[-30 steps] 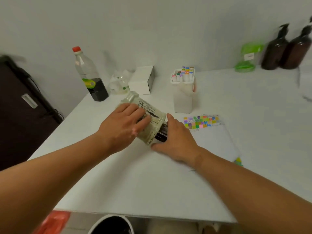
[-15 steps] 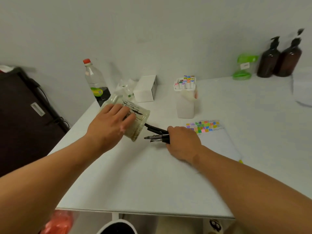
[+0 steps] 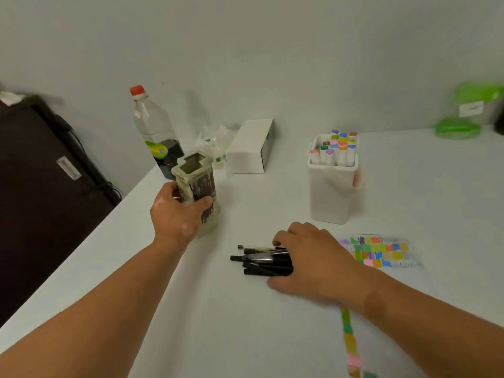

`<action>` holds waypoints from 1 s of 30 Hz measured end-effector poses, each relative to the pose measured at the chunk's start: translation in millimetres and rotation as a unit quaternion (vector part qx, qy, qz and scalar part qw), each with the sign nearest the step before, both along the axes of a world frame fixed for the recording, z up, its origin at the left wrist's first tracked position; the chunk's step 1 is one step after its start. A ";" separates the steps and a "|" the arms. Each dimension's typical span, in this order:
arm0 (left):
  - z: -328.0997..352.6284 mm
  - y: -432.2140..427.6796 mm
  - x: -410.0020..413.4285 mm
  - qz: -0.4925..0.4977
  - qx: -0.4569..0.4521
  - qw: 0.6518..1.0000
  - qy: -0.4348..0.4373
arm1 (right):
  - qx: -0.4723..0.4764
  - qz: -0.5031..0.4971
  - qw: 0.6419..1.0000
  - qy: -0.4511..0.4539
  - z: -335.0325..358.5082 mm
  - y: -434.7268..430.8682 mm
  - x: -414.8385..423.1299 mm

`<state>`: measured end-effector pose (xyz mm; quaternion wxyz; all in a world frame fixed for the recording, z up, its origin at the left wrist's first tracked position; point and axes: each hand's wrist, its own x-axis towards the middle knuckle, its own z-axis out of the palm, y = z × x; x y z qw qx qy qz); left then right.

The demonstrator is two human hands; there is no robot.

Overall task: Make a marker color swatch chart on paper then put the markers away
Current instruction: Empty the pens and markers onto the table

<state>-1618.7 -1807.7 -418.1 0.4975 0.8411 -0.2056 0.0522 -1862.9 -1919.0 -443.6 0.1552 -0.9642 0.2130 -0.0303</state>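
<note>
My left hand (image 3: 178,214) grips an empty, patterned pen holder (image 3: 197,184) and holds it upright on the table. A bundle of black pens (image 3: 263,260) lies on the table under my right hand (image 3: 313,261), whose fingers curl over their right ends. To the right lies the paper (image 3: 409,296) with rows of colour swatches (image 3: 377,253) along its top edge. A white box (image 3: 332,195) behind it holds several markers (image 3: 336,145) standing upright with coloured caps.
A clear bottle with a red cap (image 3: 152,126), crumpled plastic (image 3: 215,143) and a small white box (image 3: 252,147) stand at the back left. A green object (image 3: 467,113) sits at the back right. A dark bag (image 3: 41,186) lies off the table's left edge.
The pen holder was tipped on its side with the pens sliding out. My left hand has now stood it upright and moved it left. My right hand stays on the pens on the table.
</note>
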 end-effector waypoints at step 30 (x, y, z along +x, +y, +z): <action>25.4 -117.2 -101.4 -0.393 0.104 0.908 0.100 | 0.015 -0.112 0.989 -0.098 1.8 -23.1 -115.5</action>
